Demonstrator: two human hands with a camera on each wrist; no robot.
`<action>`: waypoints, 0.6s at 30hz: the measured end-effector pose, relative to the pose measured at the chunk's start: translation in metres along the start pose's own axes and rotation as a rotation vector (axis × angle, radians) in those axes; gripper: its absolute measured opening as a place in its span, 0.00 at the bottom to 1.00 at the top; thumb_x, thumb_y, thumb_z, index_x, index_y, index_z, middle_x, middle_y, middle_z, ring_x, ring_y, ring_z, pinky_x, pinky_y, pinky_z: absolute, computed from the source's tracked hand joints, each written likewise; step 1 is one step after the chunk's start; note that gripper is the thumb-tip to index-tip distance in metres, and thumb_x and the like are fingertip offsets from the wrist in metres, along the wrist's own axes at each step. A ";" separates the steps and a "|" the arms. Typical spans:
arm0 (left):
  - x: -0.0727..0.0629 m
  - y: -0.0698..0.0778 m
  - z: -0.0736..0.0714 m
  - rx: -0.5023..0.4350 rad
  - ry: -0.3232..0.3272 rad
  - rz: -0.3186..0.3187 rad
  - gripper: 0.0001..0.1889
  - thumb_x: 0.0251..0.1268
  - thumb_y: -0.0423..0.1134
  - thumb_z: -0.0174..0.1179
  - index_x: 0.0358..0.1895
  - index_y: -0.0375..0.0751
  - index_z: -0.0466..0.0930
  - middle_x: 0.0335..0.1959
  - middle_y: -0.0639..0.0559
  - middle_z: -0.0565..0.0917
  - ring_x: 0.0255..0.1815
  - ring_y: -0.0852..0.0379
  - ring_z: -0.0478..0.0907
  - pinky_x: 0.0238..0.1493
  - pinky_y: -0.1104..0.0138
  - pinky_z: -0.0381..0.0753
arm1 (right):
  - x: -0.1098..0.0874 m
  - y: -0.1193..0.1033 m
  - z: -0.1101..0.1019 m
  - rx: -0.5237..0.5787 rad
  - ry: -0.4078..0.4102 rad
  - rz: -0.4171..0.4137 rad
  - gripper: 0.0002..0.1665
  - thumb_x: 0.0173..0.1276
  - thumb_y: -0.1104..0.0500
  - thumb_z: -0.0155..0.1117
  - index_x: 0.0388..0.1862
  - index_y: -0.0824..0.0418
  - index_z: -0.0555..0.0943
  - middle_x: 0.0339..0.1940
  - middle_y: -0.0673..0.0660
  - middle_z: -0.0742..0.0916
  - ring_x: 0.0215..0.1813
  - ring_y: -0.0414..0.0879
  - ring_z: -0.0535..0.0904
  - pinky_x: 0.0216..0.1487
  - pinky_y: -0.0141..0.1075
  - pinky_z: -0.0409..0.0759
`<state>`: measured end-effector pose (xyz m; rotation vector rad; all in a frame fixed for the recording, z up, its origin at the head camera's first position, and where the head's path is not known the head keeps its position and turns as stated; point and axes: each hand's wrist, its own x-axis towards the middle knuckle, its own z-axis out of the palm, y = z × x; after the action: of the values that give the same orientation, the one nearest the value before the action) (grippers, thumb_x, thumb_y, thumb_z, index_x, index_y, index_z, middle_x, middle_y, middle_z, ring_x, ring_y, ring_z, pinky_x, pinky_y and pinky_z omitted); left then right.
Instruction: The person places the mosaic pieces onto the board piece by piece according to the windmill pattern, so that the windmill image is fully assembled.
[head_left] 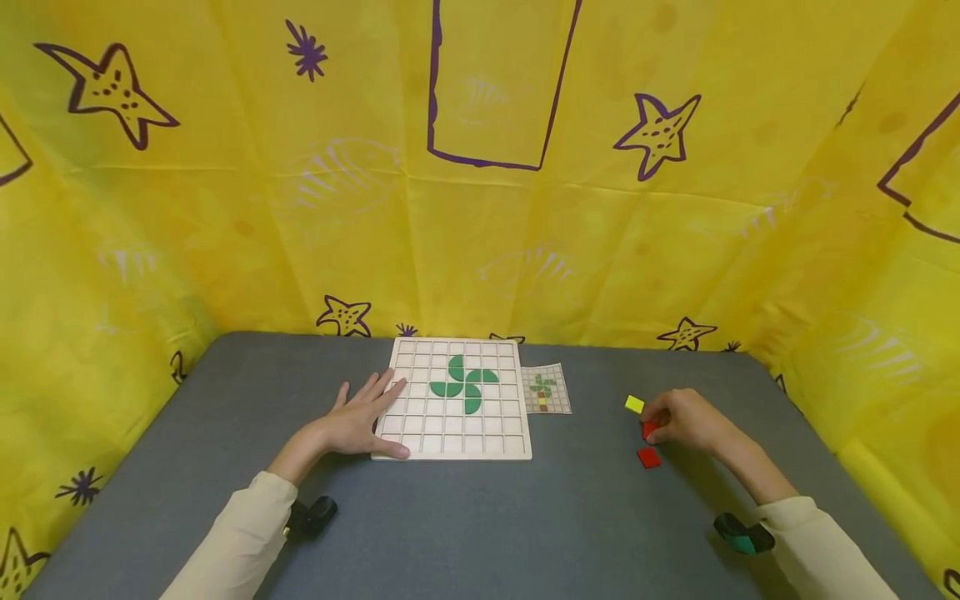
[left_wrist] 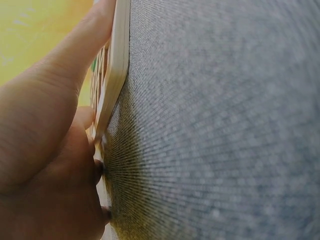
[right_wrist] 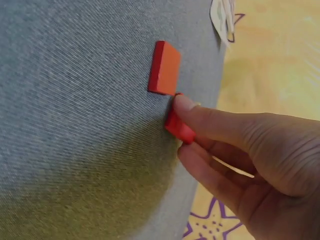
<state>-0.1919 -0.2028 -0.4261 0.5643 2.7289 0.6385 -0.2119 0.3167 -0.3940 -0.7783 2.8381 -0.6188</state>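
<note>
My left hand (head_left: pixel 352 421) rests with spread fingers on the left edge of a white wooden grid board (head_left: pixel 420 433). Several green quarter-round tiles (head_left: pixel 482 377) lie in a pinwheel on that board. In the left wrist view, the thumb (left_wrist: pixel 75 50) lies along the board's edge (left_wrist: pixel 117 55). Over on the right, my right hand (head_left: pixel 686 419) pinches a red square tile (right_wrist: pixel 179 125) between thumb and fingers, at the table's surface. Another red tile (head_left: pixel 648 457) lies just nearer to me, and a yellow tile (head_left: pixel 634 404) lies just beyond the hand.
A small pattern card (head_left: pixel 555 400) touches the board's right side and shows a green pinwheel with a stem of coloured squares. Grey cloth covers the table (head_left: pixel 480 525). Yellow fabric (head_left: pixel 480 217) with drawn starfish hangs around its back and sides.
</note>
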 end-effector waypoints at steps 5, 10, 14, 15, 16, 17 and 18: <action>0.000 -0.002 0.003 -0.007 -0.003 -0.002 0.63 0.46 0.71 0.66 0.79 0.40 0.45 0.80 0.36 0.38 0.78 0.33 0.33 0.67 0.33 0.25 | -0.003 0.000 -0.006 0.034 -0.014 0.013 0.06 0.55 0.63 0.76 0.33 0.61 0.89 0.29 0.49 0.89 0.31 0.40 0.84 0.33 0.32 0.81; -0.001 -0.002 0.003 -0.004 -0.005 0.004 0.63 0.46 0.72 0.66 0.79 0.40 0.45 0.80 0.36 0.38 0.78 0.33 0.33 0.67 0.33 0.25 | -0.004 0.001 -0.007 0.060 -0.010 0.014 0.05 0.57 0.63 0.75 0.34 0.61 0.89 0.30 0.49 0.89 0.32 0.39 0.83 0.33 0.31 0.81; -0.002 0.001 0.002 -0.010 0.000 0.009 0.62 0.47 0.69 0.68 0.79 0.38 0.46 0.79 0.35 0.39 0.78 0.32 0.34 0.67 0.32 0.26 | -0.002 -0.004 -0.006 0.056 0.049 0.004 0.04 0.58 0.62 0.74 0.33 0.59 0.89 0.29 0.47 0.89 0.31 0.38 0.81 0.32 0.31 0.80; -0.002 0.000 0.002 -0.009 0.000 0.008 0.62 0.48 0.69 0.67 0.79 0.39 0.46 0.79 0.35 0.39 0.78 0.32 0.34 0.67 0.32 0.26 | -0.001 -0.006 -0.005 0.060 0.071 0.009 0.04 0.59 0.61 0.74 0.33 0.58 0.89 0.29 0.47 0.89 0.31 0.38 0.81 0.32 0.31 0.80; -0.002 0.001 0.001 -0.010 0.000 0.009 0.62 0.48 0.69 0.68 0.79 0.38 0.46 0.79 0.35 0.39 0.78 0.32 0.34 0.67 0.32 0.26 | -0.001 -0.009 -0.004 0.066 0.094 0.017 0.04 0.59 0.61 0.74 0.33 0.58 0.89 0.29 0.47 0.89 0.31 0.38 0.82 0.32 0.31 0.80; -0.002 0.001 0.001 -0.017 0.003 0.011 0.62 0.47 0.69 0.68 0.79 0.38 0.46 0.79 0.35 0.39 0.78 0.32 0.34 0.66 0.32 0.26 | 0.000 -0.012 -0.003 0.077 0.115 0.030 0.04 0.59 0.60 0.74 0.34 0.58 0.89 0.30 0.48 0.89 0.31 0.38 0.82 0.32 0.31 0.80; -0.001 0.000 0.001 -0.015 0.002 0.008 0.62 0.47 0.69 0.67 0.79 0.39 0.46 0.79 0.36 0.39 0.78 0.33 0.34 0.67 0.32 0.25 | 0.001 -0.016 -0.001 0.091 0.136 0.042 0.05 0.59 0.59 0.74 0.35 0.59 0.90 0.31 0.50 0.89 0.31 0.39 0.82 0.32 0.31 0.80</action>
<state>-0.1900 -0.2026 -0.4268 0.5720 2.7225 0.6619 -0.2060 0.3044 -0.3860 -0.6853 2.9143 -0.8181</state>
